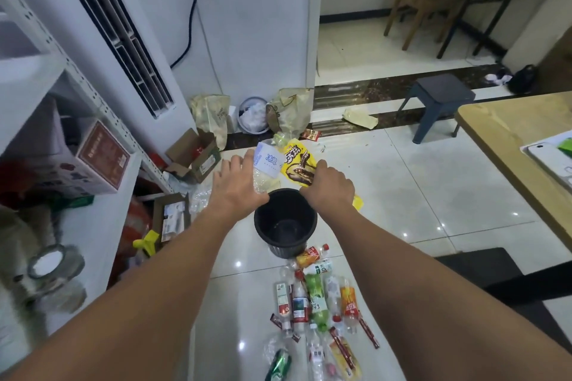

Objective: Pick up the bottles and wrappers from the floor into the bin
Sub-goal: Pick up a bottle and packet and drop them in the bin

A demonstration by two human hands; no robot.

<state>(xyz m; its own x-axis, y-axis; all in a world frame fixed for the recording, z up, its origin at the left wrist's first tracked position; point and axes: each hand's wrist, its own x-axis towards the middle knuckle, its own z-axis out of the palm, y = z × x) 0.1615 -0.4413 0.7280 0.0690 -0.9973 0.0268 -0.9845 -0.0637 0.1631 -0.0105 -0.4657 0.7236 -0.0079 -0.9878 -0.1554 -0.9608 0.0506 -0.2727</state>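
Observation:
A black bin (285,237) stands on the tiled floor, its inside dark and bare. My left hand (236,181) grips a clear crushed bottle (266,164) with a white and blue label, just over the bin's far left rim. My right hand (329,184) holds a yellow snack wrapper (297,164) over the far right rim. In front of the bin lies a heap of several bottles and wrappers (315,303), among them a green bottle (317,300) and an orange one (349,303).
A white shelf unit (77,77) with boxes stands on the left, open cardboard boxes (193,158) beside it. A wooden table (513,139) edges in on the right, a dark stool (439,102) behind. Bags and a small basket (253,114) lean on the far wall.

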